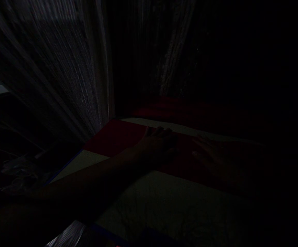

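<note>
The view is very dark. My left hand lies on a red band that runs across a pale flat surface. Its fingers are stretched forward and a little apart, with nothing seen in them. To its right, my right hand is over the same band, fingers out and apart, pointing toward the left hand. Shadow hides much of its palm and wrist, and I cannot make out how firmly it touches. Whether the band is a separate cloth or part of the surface cannot be told.
A thin, pale curtain hangs at the left and back. A blue edge borders the pale surface on the left. Crumpled clear plastic is at the far left. Dark red material is behind the surface. The right side is black.
</note>
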Available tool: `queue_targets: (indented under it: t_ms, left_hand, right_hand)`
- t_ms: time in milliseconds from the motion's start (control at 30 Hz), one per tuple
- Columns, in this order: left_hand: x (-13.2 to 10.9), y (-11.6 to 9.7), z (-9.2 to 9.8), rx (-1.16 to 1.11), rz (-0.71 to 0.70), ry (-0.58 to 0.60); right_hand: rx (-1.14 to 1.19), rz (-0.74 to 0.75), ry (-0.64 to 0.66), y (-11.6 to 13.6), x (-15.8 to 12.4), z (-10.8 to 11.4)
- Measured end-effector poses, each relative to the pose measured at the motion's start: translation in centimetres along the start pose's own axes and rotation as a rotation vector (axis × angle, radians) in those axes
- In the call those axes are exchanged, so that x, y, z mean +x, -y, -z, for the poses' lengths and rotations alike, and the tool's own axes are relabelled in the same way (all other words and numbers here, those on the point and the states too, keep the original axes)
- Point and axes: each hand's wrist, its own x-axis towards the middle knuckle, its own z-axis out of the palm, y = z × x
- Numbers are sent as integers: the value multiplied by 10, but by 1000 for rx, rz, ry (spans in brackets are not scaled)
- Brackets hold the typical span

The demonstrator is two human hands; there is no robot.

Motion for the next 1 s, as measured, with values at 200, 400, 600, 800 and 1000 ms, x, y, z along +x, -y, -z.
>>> queue_targets:
  t_ms: [200,400,600,800,1000]
  left_hand:
    - [-4,-3,4,9,1,9]
    - [-7,-6,8,-4,35,70]
    - [-8,-11,6,-44,8,60]
    - [-8,-4,7,4,51,45]
    - [-9,-5,6,-15,7,40]
  right_hand:
    - [13,-69,24,10,0,8]
    - [-3,-38,74,15,-2,8]
    - [-3,-25,42,19,-2,9]
    - [-11,-12,56,11,-2,10]
    - [43,-47,76,21,-1,14]
